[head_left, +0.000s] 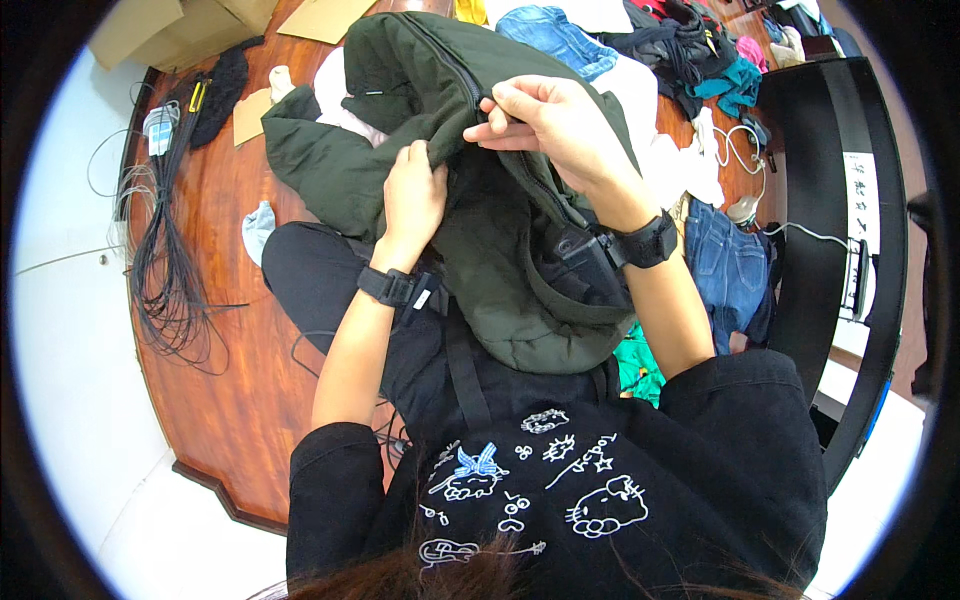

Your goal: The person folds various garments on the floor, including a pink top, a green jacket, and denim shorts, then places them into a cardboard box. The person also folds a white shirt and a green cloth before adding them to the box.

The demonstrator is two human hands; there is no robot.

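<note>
- plainly, the wooden desk (215, 330) carries everything, and the dark green padded jacket (480, 200) is the landmark on it: it lies bunched in front of the person, its far part on the desk and its near part sagging over their lap, probably so the zipper edge faces up within easy reach.
- beyond the jacket a heap of other clothes (690, 45) spreads over the desk's far side, with a blue denim piece (555, 35) just behind the jacket; how many garments make up the heap is hard to tell, and the frame's rim cuts them off.
- right of the jacket, jeans (730, 270) hang at the desk edge, partly hidden by the right forearm.
- left of the jacket, well apart, a bundle of black cables (165, 260) trails across the wood; cardboard pieces (325, 18) lie beyond the jacket's far left corner.
- the right hand (555, 120) is above the jacket's middle, fingertips pinched shut on the zipper edge, lifting it; the slider itself is too small to make out.
- the left hand (412, 195) is clenched on a fold of the jacket just beside that edge, seemingly to keep the fabric taut; its fingertips are buried in the cloth.
</note>
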